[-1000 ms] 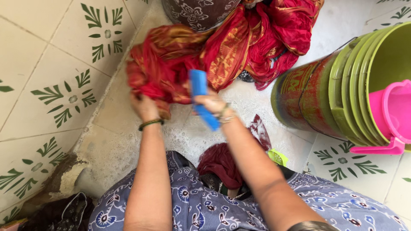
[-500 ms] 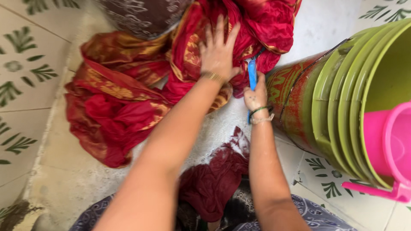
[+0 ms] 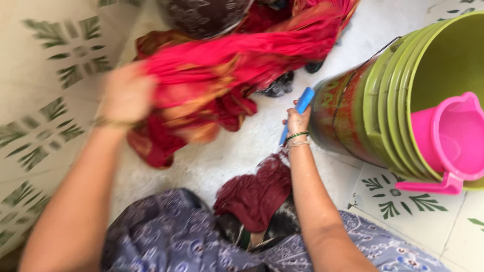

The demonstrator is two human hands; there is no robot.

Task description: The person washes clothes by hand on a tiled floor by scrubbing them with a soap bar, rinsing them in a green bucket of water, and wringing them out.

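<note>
Gripping a fold of the red and gold cloth (image 3: pixel 237 70), your left hand (image 3: pixel 126 95) sits in the upper left of the frame, blurred; the fingers seem closed into the fabric, though you cannot tell exactly how. The cloth stretches across the top centre over the wet floor (image 3: pixel 232 151). Your right hand (image 3: pixel 296 122), at centre, is wrapped around a blue brush (image 3: pixel 298 112), just beside the green bucket (image 3: pixel 393 100) at the right, with a pink jug (image 3: pixel 448 141) in its mouth. Keep a firm hold on the fold and lay the cloth flat before the brush meets it. A dark red garment (image 3: pixel 257 191) lies at lower centre. The cloth's far end is cut off at the top edge, and a patterned dark bundle (image 3: pixel 206 17) there is hard to make out.
</note>
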